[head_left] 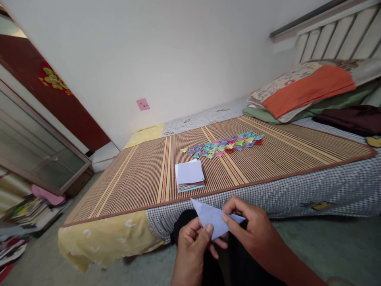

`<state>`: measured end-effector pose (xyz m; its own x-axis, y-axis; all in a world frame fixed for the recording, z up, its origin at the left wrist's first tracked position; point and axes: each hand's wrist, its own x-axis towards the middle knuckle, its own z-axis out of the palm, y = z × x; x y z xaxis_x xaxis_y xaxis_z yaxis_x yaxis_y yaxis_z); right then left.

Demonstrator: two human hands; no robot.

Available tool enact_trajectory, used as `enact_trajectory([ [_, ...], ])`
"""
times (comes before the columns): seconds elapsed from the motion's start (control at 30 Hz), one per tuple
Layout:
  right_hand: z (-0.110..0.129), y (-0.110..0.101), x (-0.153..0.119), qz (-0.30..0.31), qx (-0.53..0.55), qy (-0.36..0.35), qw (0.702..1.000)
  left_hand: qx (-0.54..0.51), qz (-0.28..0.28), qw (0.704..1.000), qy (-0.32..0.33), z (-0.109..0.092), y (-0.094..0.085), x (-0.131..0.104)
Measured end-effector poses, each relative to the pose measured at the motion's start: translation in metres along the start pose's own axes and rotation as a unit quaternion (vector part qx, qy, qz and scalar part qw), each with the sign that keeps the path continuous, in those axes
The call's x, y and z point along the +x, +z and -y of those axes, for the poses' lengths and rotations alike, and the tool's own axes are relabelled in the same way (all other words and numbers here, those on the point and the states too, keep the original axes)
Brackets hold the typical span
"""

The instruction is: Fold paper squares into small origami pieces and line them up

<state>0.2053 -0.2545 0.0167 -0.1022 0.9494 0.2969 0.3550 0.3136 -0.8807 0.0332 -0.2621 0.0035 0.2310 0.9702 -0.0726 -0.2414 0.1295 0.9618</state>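
Note:
A pale blue-violet sheet of origami paper point(212, 217), folded into a triangle, is held in front of the bed's edge above my lap. My left hand point(195, 242) grips its lower left part, thumb on top and fingers underneath. At the upper right side my right hand point(248, 222) pinches the paper between thumb and index finger. Beyond them on the mat lies a square stack of paper point(189, 172), a pale violet sheet uppermost. Behind the stack, small folded paper pieces point(219, 154) in many colours stand in several rows.
A striped bamboo mat point(133, 178) covers the bed. Pillows point(312, 89) and dark folded cloth point(351, 119) are at the right. One pink note point(143, 104) is on the wall. Books point(29, 212) lie at the left by a glass-fronted cabinet point(38, 139).

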Motion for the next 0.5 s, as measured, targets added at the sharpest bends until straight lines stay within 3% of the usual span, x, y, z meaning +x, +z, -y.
enact_trajectory([
  [0.5, 0.0038, 0.0014, -0.0005, 0.008, 0.034, 0.027, 0.999, 0.027, -0.066, 0.997, 0.0, -0.0004, -0.0008, -0.0024],
])
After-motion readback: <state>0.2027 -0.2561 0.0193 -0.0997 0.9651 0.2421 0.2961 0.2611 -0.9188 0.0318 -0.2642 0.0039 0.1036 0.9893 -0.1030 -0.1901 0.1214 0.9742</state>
